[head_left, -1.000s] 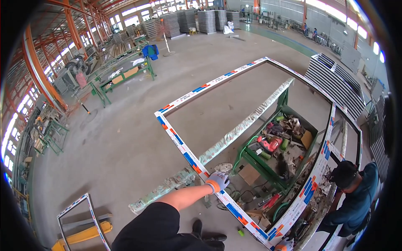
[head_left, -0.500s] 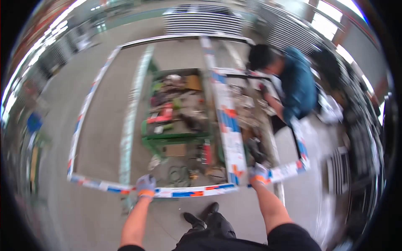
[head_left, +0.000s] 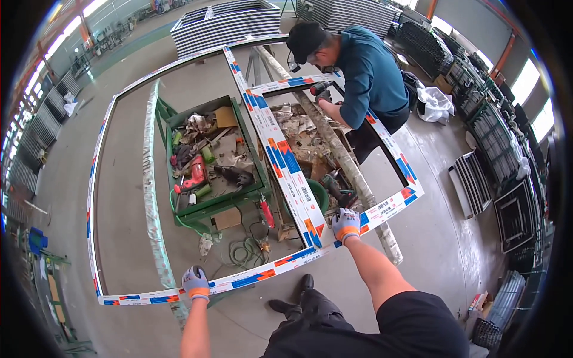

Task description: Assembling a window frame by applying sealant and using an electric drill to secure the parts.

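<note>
A large window frame point(head_left: 256, 275), wrapped in white film with blue and orange print, lies across narrow supports in front of me. My left hand point(head_left: 196, 283), in a grey glove with an orange cuff, is closed around its near rail at the left. Further right, my right hand point(head_left: 346, 225), gloved alike, grips the rail close to where a wide crossbar point(head_left: 298, 188) meets it. Beyond that crossbar, a smaller rectangular section point(head_left: 391, 209) has dark inner edges. Over its far side bends a co-worker point(head_left: 364, 77), holding a red-and-black power drill point(head_left: 321, 89) against the frame.
Below the frame stands a green metal cart point(head_left: 224, 206) holding a red heat gun point(head_left: 194, 174) and scraps. A film-wrapped support bar point(head_left: 152, 197) runs under the left part. A coiled hose point(head_left: 245, 253) lies near my feet. Stacked frames point(head_left: 224, 27) stand behind; racks line the right.
The view has turned and sharpened, so the frame appears rotated and the co-worker further left. Both my hands stay on the near rail. The co-worker's drill now shows clearly.
</note>
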Available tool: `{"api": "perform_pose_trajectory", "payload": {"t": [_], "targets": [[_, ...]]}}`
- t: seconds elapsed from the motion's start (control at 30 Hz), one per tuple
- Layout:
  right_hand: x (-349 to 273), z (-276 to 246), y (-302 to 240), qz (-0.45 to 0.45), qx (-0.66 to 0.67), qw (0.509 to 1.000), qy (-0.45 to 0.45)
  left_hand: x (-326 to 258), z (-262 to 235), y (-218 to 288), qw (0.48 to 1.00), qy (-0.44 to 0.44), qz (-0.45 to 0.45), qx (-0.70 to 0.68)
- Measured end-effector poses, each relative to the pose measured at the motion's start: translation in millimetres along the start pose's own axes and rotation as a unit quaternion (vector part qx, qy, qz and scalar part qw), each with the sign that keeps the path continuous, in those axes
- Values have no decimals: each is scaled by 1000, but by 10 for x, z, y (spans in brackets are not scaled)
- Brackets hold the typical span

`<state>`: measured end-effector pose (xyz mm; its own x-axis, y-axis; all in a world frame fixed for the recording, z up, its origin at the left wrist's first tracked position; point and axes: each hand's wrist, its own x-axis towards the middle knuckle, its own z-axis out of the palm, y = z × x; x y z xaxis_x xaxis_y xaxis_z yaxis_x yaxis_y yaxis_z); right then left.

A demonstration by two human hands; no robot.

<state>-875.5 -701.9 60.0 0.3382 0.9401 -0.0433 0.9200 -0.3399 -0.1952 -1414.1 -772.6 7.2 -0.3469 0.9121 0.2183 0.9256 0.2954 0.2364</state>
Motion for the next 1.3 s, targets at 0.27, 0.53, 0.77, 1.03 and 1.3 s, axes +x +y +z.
{"api": "perform_pose_trajectory", "payload": {"t": [0.27,0.53,0.77,1.03,1.3], "targets": [[25,-2,-35,1,-5,1000,-10,32,-86,60,1000,-22,-13,-4],[25,5,-16,-1,-15,1000,-8,28,-47,23,999,-31,-11,-5],[34,-10,-30,7,-22,1000,-20,51,-81,52,999,-47,-21,-1],[48,-1,-6,11,-16,1000,-17,86,-145,134,997,-73,-28,-15],[34,-2,-55,15,-23,999,-37,55,-80,9,997,-62,-40,-6]]}}
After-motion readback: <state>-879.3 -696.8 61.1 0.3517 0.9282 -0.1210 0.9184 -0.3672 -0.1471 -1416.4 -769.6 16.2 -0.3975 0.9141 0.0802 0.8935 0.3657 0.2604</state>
